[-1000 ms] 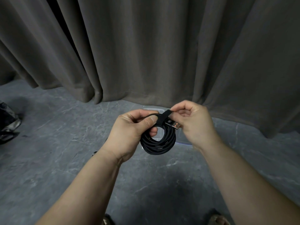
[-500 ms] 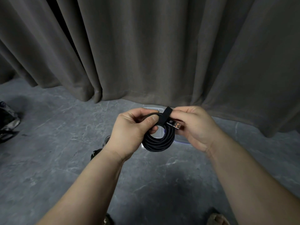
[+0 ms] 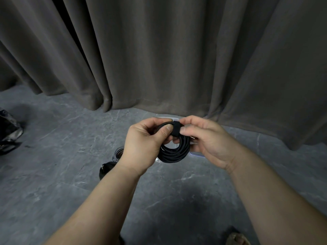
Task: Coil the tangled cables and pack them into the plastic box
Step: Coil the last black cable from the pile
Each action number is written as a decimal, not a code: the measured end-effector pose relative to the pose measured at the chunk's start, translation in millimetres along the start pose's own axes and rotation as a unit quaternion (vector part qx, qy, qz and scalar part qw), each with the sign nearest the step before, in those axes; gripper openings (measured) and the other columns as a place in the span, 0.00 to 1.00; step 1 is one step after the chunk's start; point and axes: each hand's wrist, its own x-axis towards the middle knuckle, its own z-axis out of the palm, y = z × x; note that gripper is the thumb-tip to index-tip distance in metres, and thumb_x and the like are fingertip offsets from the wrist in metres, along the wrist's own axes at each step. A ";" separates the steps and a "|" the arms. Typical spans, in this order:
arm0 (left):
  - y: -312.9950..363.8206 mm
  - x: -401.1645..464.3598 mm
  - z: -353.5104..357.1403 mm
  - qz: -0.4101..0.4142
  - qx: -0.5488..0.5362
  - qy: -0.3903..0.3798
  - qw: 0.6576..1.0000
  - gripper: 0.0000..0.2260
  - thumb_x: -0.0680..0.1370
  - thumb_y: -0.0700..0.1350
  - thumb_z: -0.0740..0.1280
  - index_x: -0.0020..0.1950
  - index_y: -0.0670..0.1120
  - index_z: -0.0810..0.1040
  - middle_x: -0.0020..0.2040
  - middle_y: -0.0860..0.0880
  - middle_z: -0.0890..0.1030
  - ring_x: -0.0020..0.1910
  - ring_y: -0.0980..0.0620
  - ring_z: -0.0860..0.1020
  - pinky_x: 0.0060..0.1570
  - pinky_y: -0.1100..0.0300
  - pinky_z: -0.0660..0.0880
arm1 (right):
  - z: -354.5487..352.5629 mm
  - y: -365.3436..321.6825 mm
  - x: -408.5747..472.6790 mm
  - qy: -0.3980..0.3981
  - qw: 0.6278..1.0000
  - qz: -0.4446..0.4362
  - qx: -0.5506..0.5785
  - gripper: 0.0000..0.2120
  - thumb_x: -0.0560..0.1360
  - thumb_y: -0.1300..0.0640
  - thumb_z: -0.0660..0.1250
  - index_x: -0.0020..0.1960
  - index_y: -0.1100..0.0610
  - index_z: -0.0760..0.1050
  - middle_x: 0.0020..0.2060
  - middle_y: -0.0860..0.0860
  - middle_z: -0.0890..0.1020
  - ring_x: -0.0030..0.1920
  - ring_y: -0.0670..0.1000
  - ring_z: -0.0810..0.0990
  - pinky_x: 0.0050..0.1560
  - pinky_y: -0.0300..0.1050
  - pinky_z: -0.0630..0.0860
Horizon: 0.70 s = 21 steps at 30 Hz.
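Right, both hands up in front of the chest w/ a coiled black cable [image 3: 174, 152] between them, held off the floor [image 3: 53, 174]. Left hand [image 3: 143, 147] grips the coil's upper left arc: thumb pressed on the front near the top, fingers curled thru the ring's centre from behind. Right hand [image 3: 207, 140] pinches the black strap [image 3: 175, 129] wrapped round the top of the coil, thumb and forefinger closing on it from the right. So the coil hangs mostly below both grips, its lower loops free and sagging toward the floor. A bit of metal plug shows at the coil's right edge, half hidden by the right fingers.

Clear plastic box [image 3: 196, 153] sits on the floor directly behind the coil, against the foot of the grey curtain [image 3: 159, 59]; only its rim and a corner show past the hands. Another coiled cable [image 3: 118, 152], greyish, lies on the floor just left of the left wrist, w/ a black one [image 3: 106, 169] beside it, partly covered by the forearm. Dark crumpled bag [image 3: 8, 133] at the far left edge. A sandalled foot [image 3: 238, 238] shows bottom right.
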 end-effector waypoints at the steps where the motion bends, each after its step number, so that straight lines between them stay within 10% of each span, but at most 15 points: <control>1: -0.3 -0.4 0.5 0.000 0.000 -0.002 1.000 0.07 0.76 0.32 0.67 0.46 0.42 0.82 0.33 0.50 0.83 0.30 0.58 0.78 0.36 0.68 0.75 | 0.5 0.0 0.0 0.000 1.000 0.001 -0.003 0.07 0.76 0.65 0.63 0.50 0.56 0.77 0.39 0.53 0.83 0.41 0.49 0.81 0.48 0.47 0.76; 8: -3.5 0.8 -2.5 -0.052 -0.014 -0.012 0.998 0.05 0.77 0.33 0.66 0.47 0.40 0.81 0.35 0.48 0.83 0.29 0.58 0.78 0.35 0.67 0.75 | 2.1 7.3 2.0 0.033 0.985 -0.068 -0.156 0.05 0.77 0.58 0.63 0.50 0.49 0.75 0.34 0.45 0.82 0.41 0.45 0.79 0.51 0.51 0.74; 16: -4.2 4.4 -1.7 -0.076 -0.047 0.042 0.995 0.04 0.77 0.35 0.67 0.45 0.41 0.81 0.35 0.45 0.80 0.28 0.56 0.76 0.33 0.65 0.75 | 4.2 14.1 4.2 0.069 0.969 -0.131 -0.199 0.12 0.70 0.42 0.58 0.50 0.42 0.74 0.44 0.60 0.80 0.50 0.58 0.78 0.58 0.62 0.74; 21: -3.3 8.0 -3.9 -0.062 -0.051 0.095 0.992 0.04 0.77 0.36 0.67 0.44 0.42 0.80 0.33 0.47 0.80 0.28 0.57 0.76 0.33 0.64 0.75 | 8.6 16.8 5.6 0.144 0.942 -0.222 -0.207 0.08 0.71 0.48 0.64 0.50 0.42 0.72 0.51 0.44 0.81 0.53 0.42 0.80 0.57 0.45 0.77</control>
